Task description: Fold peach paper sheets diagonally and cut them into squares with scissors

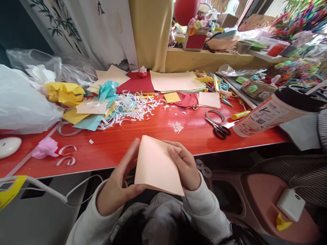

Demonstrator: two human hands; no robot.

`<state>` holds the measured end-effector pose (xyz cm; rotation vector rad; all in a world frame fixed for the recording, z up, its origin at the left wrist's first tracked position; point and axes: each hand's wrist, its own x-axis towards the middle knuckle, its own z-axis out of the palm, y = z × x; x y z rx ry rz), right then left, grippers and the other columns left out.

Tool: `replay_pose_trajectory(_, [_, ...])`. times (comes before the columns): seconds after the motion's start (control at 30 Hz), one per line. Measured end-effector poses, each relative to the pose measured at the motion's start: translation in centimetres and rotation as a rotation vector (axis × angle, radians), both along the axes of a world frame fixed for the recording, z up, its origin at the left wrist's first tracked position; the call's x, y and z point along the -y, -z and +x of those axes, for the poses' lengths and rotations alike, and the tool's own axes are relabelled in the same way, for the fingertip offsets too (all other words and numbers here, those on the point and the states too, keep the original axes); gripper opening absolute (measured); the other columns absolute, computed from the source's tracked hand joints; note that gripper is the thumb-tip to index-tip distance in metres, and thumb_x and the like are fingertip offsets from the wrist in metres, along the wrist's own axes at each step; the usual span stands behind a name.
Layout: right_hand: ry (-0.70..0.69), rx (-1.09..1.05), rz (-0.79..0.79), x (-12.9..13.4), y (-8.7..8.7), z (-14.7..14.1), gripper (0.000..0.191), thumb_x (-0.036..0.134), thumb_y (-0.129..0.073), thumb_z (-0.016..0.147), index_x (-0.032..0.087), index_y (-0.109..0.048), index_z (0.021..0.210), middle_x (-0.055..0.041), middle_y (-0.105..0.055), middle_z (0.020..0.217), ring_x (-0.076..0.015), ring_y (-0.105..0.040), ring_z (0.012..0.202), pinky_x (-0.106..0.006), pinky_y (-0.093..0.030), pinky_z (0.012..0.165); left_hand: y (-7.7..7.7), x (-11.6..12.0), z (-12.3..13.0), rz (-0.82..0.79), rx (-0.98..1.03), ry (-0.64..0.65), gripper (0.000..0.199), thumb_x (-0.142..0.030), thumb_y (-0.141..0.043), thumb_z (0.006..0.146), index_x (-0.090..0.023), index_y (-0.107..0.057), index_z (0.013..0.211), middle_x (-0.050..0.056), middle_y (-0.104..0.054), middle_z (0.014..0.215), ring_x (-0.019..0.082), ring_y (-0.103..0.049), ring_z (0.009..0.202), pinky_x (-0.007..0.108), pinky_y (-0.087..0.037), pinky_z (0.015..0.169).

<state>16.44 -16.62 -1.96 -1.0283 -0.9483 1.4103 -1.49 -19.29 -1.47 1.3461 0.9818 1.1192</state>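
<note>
A pale peach sheet of paper [158,166], bent over on itself, is held between my hands just off the table's front edge. My left hand [121,180] grips its left side, thumb at the lower corner and fingers behind the upper left edge. On the right side, my right hand [185,165] pinches the paper near its top right corner, thumb on the front face. The fingers behind the paper are partly hidden. Beyond the hands, a pair of scissors [218,127] with black handles lies on the red table [143,146], next to a roll of tape [215,115].
White paper shreds [135,107] and crumpled coloured paper [65,94] lie at the back left, near a white plastic bag [24,102]. Peach sheets [176,81] are stacked at the back. A tall drink cup [270,112] stands at the right. A pink stool [270,200] holds a white device [291,204].
</note>
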Motion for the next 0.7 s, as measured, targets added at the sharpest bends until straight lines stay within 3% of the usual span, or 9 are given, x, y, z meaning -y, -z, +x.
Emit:
replay_pose_trajectory(0.07, [0.006,0.046,0.047,0.1,-0.3,0.2,0.024,0.037,-0.057,0.081,0.02,-0.064,0.096,-0.0029,-0.066,0.094,-0.0145,-0.058,0.08,-0.024,-0.044,0.069,-0.7,-0.8,0.6,-0.068,0.185,0.023,0.099,-0.07,-0.062,0.053,-0.021,-0.037,0.135,0.015,-0.048,0.131,0.035,-0.046,0.119,0.046,-0.04,0.097])
replay_pose_trajectory(0.13, [-0.024,0.042,0.036,0.1,-0.4,0.4,0.022,0.037,-0.056,0.081,0.02,-0.062,0.094,-0.0023,-0.065,0.089,-0.0134,-0.057,0.075,-0.023,-0.044,0.065,-0.7,-1.7,1.1,-0.151,0.248,-0.015,0.097,-0.072,-0.061,0.051,-0.02,-0.043,0.131,0.016,-0.057,0.12,0.034,-0.054,0.109,0.043,-0.045,0.091])
replay_pose_trajectory(0.27, [-0.095,0.034,-0.01,0.0,-0.4,1.0,0.021,0.038,-0.061,0.078,0.021,-0.059,0.089,0.0,-0.062,0.079,-0.0115,-0.054,0.065,-0.022,-0.041,0.058,0.0,-2.8,1.7,-0.325,0.182,-0.121,0.044,-0.043,-0.066,0.07,-0.017,-0.064,0.105,0.008,-0.068,0.094,0.023,-0.064,0.086,0.031,-0.049,0.076])
replay_pose_trajectory(0.37, [-0.047,0.081,0.037,-0.1,-0.3,1.5,0.017,0.036,-0.062,0.077,0.02,-0.06,0.083,0.001,-0.06,0.073,-0.0116,-0.053,0.065,-0.022,-0.041,0.059,0.4,-2.8,1.8,-0.325,0.206,-0.168,0.019,-0.031,-0.068,0.071,-0.015,-0.067,0.082,0.002,-0.066,0.073,0.015,-0.061,0.07,0.023,-0.048,0.064])
replay_pose_trajectory(0.5, [-0.027,0.139,0.073,-0.1,-0.1,1.9,0.018,0.035,-0.058,0.08,0.019,-0.063,0.076,0.0009,-0.057,0.064,-0.0118,-0.052,0.062,-0.023,-0.042,0.058,0.5,-2.4,1.8,-0.307,0.219,-0.194,0.012,-0.028,-0.068,0.071,-0.016,-0.065,0.072,-0.002,-0.061,0.064,0.009,-0.056,0.063,0.018,-0.045,0.059])
replay_pose_trajectory(0.7, [-0.081,0.116,0.082,0.0,0.2,2.1,0.016,0.033,-0.06,0.08,0.018,-0.065,0.085,-0.0006,-0.064,0.074,-0.0126,-0.059,0.071,-0.022,-0.046,0.065,0.5,-2.4,2.0,-0.321,0.23,-0.2,0.012,-0.027,-0.07,0.07,-0.016,-0.065,0.068,-0.003,-0.063,0.064,0.007,-0.056,0.063,0.014,-0.046,0.061])
